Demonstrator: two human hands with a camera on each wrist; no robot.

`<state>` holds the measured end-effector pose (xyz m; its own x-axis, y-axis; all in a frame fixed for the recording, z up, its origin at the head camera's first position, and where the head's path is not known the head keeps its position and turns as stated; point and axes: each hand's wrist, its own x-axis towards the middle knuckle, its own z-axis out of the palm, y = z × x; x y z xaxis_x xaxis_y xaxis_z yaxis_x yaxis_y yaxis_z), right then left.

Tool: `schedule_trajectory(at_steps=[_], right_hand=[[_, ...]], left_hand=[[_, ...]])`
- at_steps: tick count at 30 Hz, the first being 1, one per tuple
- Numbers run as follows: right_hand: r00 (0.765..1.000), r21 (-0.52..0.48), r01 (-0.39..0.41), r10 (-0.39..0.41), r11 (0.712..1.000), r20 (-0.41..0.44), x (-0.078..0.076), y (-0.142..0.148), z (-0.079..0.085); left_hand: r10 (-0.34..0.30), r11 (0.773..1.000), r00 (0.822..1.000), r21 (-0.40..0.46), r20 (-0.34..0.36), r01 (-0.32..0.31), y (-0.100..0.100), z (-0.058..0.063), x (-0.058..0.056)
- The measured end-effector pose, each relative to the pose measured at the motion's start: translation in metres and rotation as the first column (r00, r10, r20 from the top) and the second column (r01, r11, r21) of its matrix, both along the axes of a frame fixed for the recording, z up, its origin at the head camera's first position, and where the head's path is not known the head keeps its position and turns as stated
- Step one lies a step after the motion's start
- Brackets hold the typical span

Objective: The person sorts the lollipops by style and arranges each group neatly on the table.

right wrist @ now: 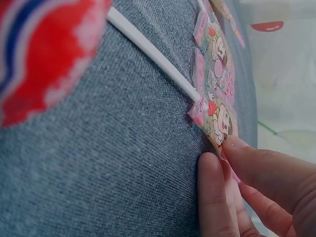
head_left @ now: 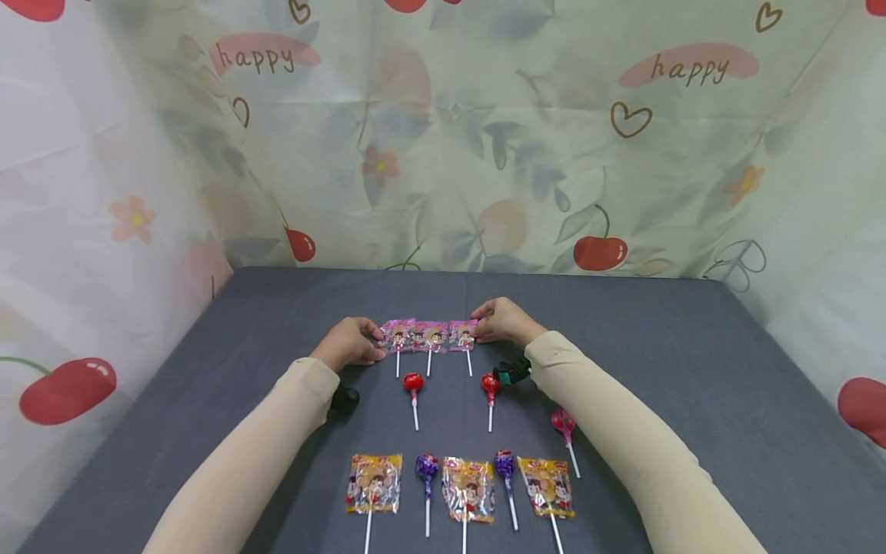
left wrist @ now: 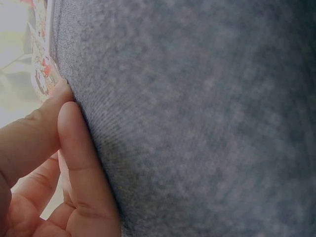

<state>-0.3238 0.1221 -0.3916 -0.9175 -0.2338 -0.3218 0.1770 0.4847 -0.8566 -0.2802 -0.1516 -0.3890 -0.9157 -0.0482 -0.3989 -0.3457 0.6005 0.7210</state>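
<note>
My left hand [head_left: 349, 342] pinches the left pink packet [head_left: 398, 334] and my right hand [head_left: 507, 322] the right pink packet [head_left: 461, 334]; with the middle packet [head_left: 431, 335] between, they lie far on the table [head_left: 692, 385].

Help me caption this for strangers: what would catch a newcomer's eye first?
Probably the left hand and right hand, pinching opposite ends of a row of three pink packets midway in the head view. Below, two red lollipops lie apart; along the bottom, three yellow packets alternate with two purple lollipops.
</note>
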Motion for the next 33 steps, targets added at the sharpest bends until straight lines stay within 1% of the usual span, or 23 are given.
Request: schedule_trajectory(at_steps=[8,14,22,28,33], right_hand=[[1.0,0.01,0.001,-0.001,1.0,0.0,0.0006,-0.0016,0.0022],[1.0,0.014,-0.003,0.003,1.0,-0.001,-0.0008,-0.0014,0.0001],[1.0,0.017,-0.008,0.008,1.0,-0.009,0.0002,-0.0005,0.0002],[1.0,0.018,-0.005,0.005,1.0,0.0,0.0004,-0.0009,-0.0002],[1.0,0.002,0.003,-0.003,1.0,0.024,0.0005,-0.001,0.0023]], left_hand=[[0.014,1.0,1.0,0.001,0.001,-0.014,0.0003,0.0001,-0.0003],[0.019,1.0,1.0,-0.004,0.006,-0.019,0.0006,-0.0015,-0.0018],[0.035,0.999,0.999,-0.01,0.028,-0.035,0.0008,-0.004,-0.0047],[0.036,0.999,0.999,-0.017,0.027,-0.035,0.0012,-0.0047,-0.005],[0.03,0.999,0.999,-0.014,0.023,-0.03,0.0015,-0.0044,-0.0052]])
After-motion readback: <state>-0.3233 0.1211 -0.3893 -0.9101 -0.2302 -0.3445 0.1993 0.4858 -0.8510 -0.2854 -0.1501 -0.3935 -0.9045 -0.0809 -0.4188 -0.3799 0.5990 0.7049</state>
